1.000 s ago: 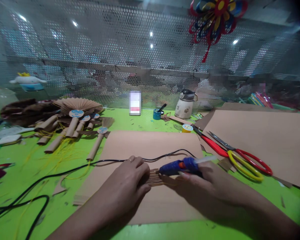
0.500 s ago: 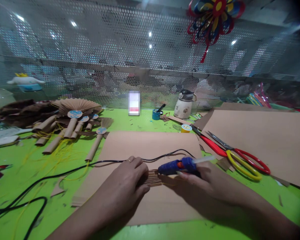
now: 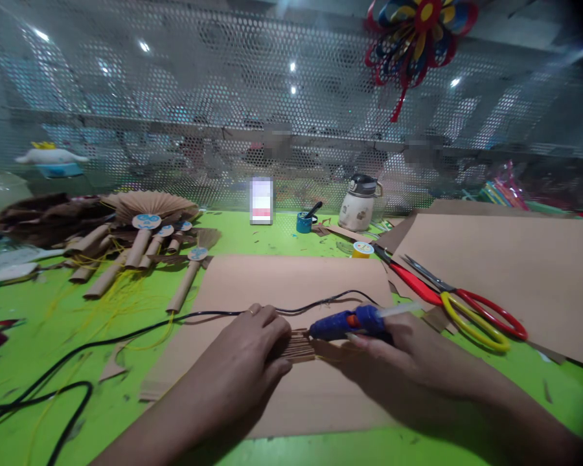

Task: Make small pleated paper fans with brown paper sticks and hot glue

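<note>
My left hand (image 3: 257,353) is closed over a strip of pleated brown paper (image 3: 298,346), pressing it on a large sheet of brown paper (image 3: 291,278). The pleats fan out past the left forearm at the sheet's left edge. In my right hand (image 3: 401,343) is a blue hot glue gun (image 3: 342,323), with a clear glue stick jutting from its back. Its nozzle points left and meets the far right corner of the pleats; whether glue is coming out cannot be made out. A black cord (image 3: 208,314) runs across the sheet behind both hands.
Finished paper fans (image 3: 146,223) with tube handles lie at the left. To the right are scissors (image 3: 461,301) and more brown paper (image 3: 505,259). At the back stand a phone (image 3: 261,200), a teal tape roll (image 3: 305,222), a bottle (image 3: 357,204) and a yellow thread spool (image 3: 363,250).
The glue gun's nozzle has shifted very slightly to the right along the pleats' far edge. My left hand stays in place on the pleated paper.
</note>
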The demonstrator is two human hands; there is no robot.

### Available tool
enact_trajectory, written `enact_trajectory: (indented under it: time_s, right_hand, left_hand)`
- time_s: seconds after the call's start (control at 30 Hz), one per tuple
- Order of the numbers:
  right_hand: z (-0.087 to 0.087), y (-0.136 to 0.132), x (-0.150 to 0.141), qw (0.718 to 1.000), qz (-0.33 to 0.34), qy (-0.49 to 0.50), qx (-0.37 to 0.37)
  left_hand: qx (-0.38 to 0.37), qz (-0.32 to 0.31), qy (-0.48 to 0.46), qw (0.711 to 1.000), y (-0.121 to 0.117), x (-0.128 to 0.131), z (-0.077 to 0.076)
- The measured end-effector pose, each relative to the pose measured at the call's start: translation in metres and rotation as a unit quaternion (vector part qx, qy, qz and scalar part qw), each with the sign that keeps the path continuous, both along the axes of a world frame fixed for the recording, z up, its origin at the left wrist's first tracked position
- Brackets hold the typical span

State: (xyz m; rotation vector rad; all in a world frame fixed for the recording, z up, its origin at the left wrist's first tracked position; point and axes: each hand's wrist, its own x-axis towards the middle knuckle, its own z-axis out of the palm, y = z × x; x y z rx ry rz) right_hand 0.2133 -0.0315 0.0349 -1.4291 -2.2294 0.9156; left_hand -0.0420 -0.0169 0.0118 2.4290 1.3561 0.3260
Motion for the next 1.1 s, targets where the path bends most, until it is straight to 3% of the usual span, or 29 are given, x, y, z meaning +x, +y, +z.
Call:
enact_trajectory:
  time_s: [0.73,1.1]
  right_hand:
    - [0.001,-0.002,0.000,1.000,-0.001,-0.014,-0.001]
    - [-0.002,0.000,0.004,0.999,0.001,-0.019,0.038]
  left_hand:
    - [0.000,-0.025,0.008,1.000,0.001,0.000,-0.003]
    - [0.015,-0.030,-0.015,0.999,0.001,-0.003,-0.010]
